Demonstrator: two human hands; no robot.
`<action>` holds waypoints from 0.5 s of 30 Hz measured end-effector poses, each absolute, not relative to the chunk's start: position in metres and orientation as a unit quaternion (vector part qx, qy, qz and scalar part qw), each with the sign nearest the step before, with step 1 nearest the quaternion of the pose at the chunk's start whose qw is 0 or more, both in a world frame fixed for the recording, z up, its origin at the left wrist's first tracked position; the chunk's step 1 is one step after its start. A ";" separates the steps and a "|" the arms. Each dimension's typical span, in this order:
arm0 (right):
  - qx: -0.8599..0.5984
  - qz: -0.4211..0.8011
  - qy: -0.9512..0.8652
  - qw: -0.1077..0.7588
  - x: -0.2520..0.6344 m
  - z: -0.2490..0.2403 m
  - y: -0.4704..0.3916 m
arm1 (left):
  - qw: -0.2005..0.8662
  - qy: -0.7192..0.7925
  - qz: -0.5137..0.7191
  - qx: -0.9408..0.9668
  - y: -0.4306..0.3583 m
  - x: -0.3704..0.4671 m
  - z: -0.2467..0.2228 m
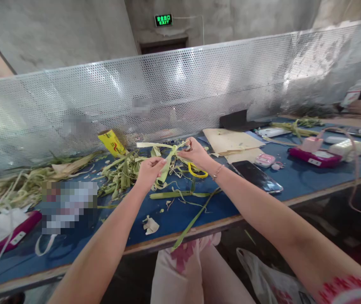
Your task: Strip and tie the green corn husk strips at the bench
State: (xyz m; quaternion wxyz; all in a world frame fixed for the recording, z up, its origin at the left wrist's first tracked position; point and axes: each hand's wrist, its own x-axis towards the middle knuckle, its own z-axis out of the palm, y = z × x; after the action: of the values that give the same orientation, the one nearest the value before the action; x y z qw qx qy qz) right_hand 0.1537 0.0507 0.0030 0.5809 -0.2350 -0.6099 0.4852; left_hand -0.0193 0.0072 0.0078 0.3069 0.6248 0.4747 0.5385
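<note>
Between my hands, a little above the blue table (218, 207), is a folded pale green leaf strip (169, 161). My left hand (151, 169) pinches its left side with thumb and forefinger. At the upper right of the strip, my right hand (196, 154) has its fingers closed on the leaf. Yellow-handled scissors (198, 171) lie just under my right wrist, their blades hidden. Left of my hands sits a heap of knotted green leaf pieces (121, 173). Loose long green strips (180, 194) lie in front of me, one hanging over the table edge.
A yellow tube (112, 142) stands tilted behind the heap. To the right are a black phone (258, 176), brown paper sheets (232, 141) and a magenta power strip (315, 157) with cables. A perforated metal screen (180, 84) borders the table's back. Another power strip (25, 230) is at left.
</note>
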 end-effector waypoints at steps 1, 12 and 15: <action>-0.233 0.487 -0.606 0.584 0.154 0.003 0.050 | 0.317 0.471 0.519 0.639 0.007 -0.019 0.008; -0.207 0.590 -0.544 0.559 0.154 0.011 0.041 | 0.246 0.475 0.557 0.635 0.005 -0.021 0.016; -0.201 0.595 -0.538 0.563 0.153 0.012 0.039 | 0.313 0.468 0.556 0.612 0.011 -0.022 0.008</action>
State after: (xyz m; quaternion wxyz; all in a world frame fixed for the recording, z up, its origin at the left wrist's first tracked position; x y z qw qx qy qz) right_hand 0.1533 0.0395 0.0118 0.5628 -0.2015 -0.5377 0.5945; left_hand -0.0222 0.0112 0.0085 0.3125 0.6121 0.4676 0.5559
